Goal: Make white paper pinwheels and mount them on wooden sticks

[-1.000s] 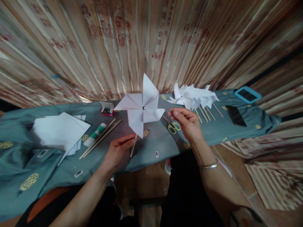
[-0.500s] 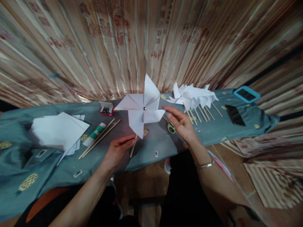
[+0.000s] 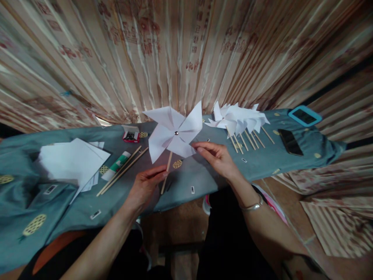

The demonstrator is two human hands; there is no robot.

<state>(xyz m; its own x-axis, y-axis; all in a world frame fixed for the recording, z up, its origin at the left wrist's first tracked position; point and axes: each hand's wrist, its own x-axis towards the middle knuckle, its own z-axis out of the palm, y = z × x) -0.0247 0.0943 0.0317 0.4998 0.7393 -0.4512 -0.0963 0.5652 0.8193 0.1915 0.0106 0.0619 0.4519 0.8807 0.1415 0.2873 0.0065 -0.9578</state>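
Note:
A white paper pinwheel [image 3: 186, 132] with a shiny round pin at its centre is held up over the cloth-covered table. My left hand [image 3: 147, 184] pinches its wooden stick below the blades. At the lower right blade's tip, my right hand [image 3: 214, 155] has thumb and fingers drawn together on the paper. Right of it lie several finished pinwheels [image 3: 241, 118], overlapping in a row with their sticks toward me. Left of the held one are loose wooden sticks [image 3: 124, 171], a green and white glue stick [image 3: 118, 165] and a small red box [image 3: 131, 136] of dark pins.
A pile of white paper sheets [image 3: 67, 159] rests on the left of the grey-green tablecloth [image 3: 204, 182]. Toward the right end are a black phone [image 3: 290, 142] and a blue-framed device [image 3: 305, 116]. Pleated curtains [image 3: 175, 50] hang behind the table.
The pinwheel's blades have turned about the pin. My right hand has shifted slightly down and left, its fingers closing at a blade tip, and now covers the scissors. My left hand stays put.

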